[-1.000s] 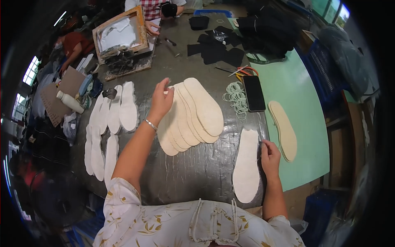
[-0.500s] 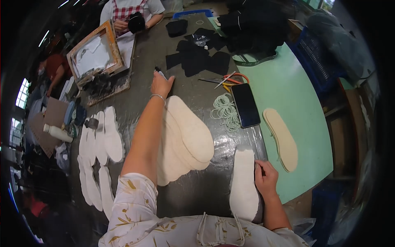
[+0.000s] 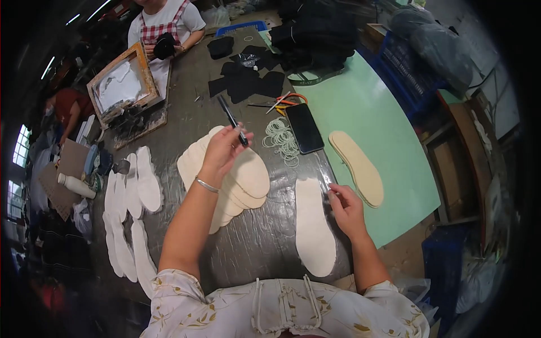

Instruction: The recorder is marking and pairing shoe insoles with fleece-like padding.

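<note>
A black marker pen [image 3: 232, 120] points up and away from me, with my left hand [image 3: 224, 147] closed around its near end. That hand is above a fanned stack of cream insole-shaped pieces [image 3: 248, 177]. At the table's right, a single white insole [image 3: 315, 228] lies flat, its narrow end away from me. My right hand [image 3: 348, 209] is beside that insole's upper right edge, thumb and fingers pinched together. A small shiny spot shows at the fingertips; what they hold, if anything, I cannot make out.
A phone [image 3: 305, 128], pale rings [image 3: 280, 138] and orange-handled scissors [image 3: 293, 100] lie beyond. More insoles [image 3: 358, 169] rest on the green board [image 3: 394, 186]; white ones [image 3: 147, 180] lie left. Black fabric pieces [image 3: 248, 79], a wooden frame [image 3: 151, 73] and a person [image 3: 169, 25] are farther off.
My left hand has lifted the marker pen off the far table and drawn it back over the stack. My right hand stays by the white insole. The whole view has shifted.
</note>
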{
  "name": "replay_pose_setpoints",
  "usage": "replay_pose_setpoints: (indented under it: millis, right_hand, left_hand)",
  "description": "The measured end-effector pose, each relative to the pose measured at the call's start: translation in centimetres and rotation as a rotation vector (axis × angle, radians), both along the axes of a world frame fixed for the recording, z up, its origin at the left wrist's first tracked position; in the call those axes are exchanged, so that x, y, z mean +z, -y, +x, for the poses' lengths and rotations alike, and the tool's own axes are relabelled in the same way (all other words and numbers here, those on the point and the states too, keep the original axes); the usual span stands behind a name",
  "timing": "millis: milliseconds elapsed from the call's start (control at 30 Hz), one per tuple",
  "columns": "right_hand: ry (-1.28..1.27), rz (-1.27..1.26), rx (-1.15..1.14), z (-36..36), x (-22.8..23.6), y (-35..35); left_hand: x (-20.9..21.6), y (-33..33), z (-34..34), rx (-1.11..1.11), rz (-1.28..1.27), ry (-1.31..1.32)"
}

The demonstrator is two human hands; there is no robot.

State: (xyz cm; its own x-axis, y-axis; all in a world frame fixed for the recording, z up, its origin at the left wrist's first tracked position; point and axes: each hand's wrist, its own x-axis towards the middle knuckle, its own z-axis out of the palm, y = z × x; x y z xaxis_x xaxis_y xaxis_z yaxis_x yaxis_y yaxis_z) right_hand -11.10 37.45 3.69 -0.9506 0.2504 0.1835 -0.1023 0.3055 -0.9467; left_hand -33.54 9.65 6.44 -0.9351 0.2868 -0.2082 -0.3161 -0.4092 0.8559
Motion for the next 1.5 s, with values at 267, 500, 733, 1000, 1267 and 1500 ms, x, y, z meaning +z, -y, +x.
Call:
replay_pose_setpoints:
  millis: [267, 500, 733, 1000, 1267, 1500]
  right_hand:
    - [0.015, 0.013, 0.055, 2.3, 0.2, 0.6]
    - [-0.024, -0.111, 0.041, -0.1, 3.4, 3.7]
    - [0.076, -0.256, 0.246, -0.7, 2.9, 4.2]
    - [0.105, -0.16, 0.244, -3.4, 3.1, 3.7]
    - [0.303, -0.12, 0.342, -18.3, 4.7, 4.8]
    - [0.289, -0.424, 0.444, -5.7, 6.5, 4.5]
  left_hand:
    - [2.6, -3.4, -2.3, 0.054, -0.107, 0.074]
    - [1.1, -8.9, 11.6, -0.329, 0.013, 0.07]
    - [-0.3, -7.4, 15.4, -0.24, 0.133, 0.186]
    - [0.7, -4.4, 12.9, -0.1, 0.159, 0.1]
    - [-0.5, -0.4, 9.6, 0.144, 0.195, 0.028]
    - [0.9, -1.9, 12.8, -0.071, 0.28, -0.02]
